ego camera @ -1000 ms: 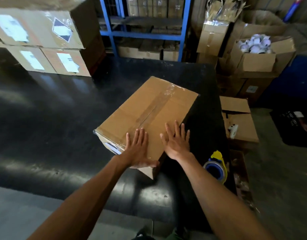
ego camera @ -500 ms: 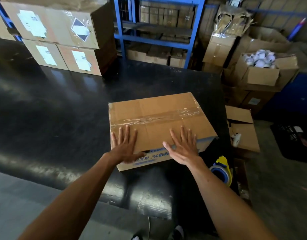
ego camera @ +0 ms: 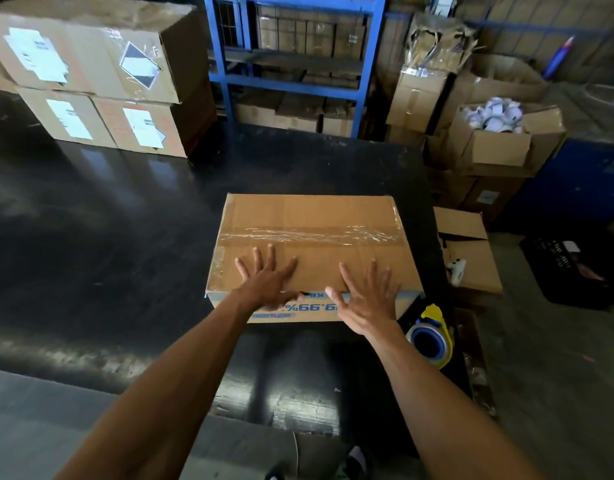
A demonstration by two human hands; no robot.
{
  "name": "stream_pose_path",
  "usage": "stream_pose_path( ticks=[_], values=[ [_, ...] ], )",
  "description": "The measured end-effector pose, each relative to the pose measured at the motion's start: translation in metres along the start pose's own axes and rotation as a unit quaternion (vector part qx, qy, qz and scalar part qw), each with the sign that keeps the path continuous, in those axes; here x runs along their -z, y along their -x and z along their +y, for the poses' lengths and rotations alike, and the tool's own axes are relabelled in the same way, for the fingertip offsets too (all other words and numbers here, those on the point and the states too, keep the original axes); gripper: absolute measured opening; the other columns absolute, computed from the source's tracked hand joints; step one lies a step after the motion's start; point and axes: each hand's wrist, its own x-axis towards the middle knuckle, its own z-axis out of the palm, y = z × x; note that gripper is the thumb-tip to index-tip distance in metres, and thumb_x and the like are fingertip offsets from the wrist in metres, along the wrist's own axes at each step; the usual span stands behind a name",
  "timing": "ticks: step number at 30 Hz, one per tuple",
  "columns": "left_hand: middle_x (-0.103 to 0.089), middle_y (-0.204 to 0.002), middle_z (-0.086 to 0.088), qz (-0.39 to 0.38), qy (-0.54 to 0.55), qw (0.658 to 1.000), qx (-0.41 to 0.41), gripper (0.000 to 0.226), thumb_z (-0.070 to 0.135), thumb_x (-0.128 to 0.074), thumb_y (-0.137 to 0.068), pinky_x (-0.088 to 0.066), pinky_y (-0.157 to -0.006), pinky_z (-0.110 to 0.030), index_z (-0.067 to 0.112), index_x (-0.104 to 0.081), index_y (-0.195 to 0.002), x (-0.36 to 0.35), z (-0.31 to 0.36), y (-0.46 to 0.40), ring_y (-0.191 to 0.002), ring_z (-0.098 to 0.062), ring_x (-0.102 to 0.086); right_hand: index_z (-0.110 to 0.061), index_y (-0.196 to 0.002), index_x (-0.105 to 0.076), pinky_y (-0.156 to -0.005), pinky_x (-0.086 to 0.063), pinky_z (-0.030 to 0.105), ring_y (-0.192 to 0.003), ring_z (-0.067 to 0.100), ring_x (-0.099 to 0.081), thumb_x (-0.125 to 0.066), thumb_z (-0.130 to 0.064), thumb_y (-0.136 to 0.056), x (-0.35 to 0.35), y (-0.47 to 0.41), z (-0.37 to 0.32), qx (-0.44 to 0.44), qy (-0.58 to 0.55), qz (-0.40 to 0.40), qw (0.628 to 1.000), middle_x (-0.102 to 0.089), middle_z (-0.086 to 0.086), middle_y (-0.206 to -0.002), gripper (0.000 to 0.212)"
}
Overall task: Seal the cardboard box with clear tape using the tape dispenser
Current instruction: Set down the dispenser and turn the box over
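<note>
A brown cardboard box [ego camera: 312, 216] lies flat on the black table [ego camera: 90, 244], its long side facing me. A wrinkled strip of clear tape [ego camera: 312, 235] runs left to right across its top seam. My left hand [ego camera: 269, 282] rests flat on the near left part of the lid, fingers spread. My right hand [ego camera: 367, 296] lies over the near right edge, fingers spread, holding nothing. The tape dispenser [ego camera: 432, 336], yellow with a blue-cored roll, stands on the table just right of my right wrist, untouched.
Stacked labelled cartons [ego camera: 90, 81] fill the table's far left corner. A blue metal rack [ego camera: 291, 64] stands behind the table. To the right, off the table, are an open carton of white rolls [ego camera: 492, 133], a low carton [ego camera: 471, 251] and a black crate [ego camera: 572, 268].
The box has turned clockwise under my hands, from diagonal to square with me. Both hands stayed flat on its near edge. The dispenser has not moved.
</note>
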Motion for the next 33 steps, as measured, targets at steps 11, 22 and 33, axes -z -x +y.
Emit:
stream_pose_path(
  ticks=[11,22,33],
  values=[
    [0.03,-0.161,-0.012,-0.045,-0.018,0.999,-0.016,0.097,0.072,-0.046,-0.088,0.008,-0.107,-0.078,0.036,0.014,-0.155,0.021,-0.006,-0.022,-0.141,-0.051,0.027,-0.026,-0.134,-0.045,-0.107,-0.035,0.053,-0.137,0.037,-0.034,-0.03,-0.047,-0.098,0.035,-0.018,0.024,-0.052,-0.098,0.078,0.991,-0.037,0.013,-0.147,0.044],
    [0.032,-0.159,-0.013,-0.051,-0.044,0.998,-0.019,0.095,0.069,-0.043,-0.091,0.007,-0.109,-0.077,0.033,0.017,-0.155,0.021,-0.004,-0.02,-0.142,-0.051,0.027,-0.004,-0.152,0.013,-0.117,-0.01,0.052,-0.143,0.048,0.019,-0.051,-0.033,-0.094,0.023,-0.03,0.01,-0.296,-0.26,0.028,0.919,0.026,0.029,-0.155,0.091],
    [0.04,-0.155,-0.011,-0.001,-0.065,0.997,-0.03,0.093,0.082,-0.001,-0.077,0.015,-0.111,-0.071,0.034,0.029,-0.15,-0.001,-0.011,-0.016,-0.136,-0.042,0.038,-0.009,-0.153,0.014,-0.116,0.012,0.055,-0.141,0.037,0.033,-0.014,-0.055,-0.099,-0.015,-0.003,-0.023,-0.12,-0.179,0.032,0.976,0.032,0.019,-0.156,0.076]
  ],
)
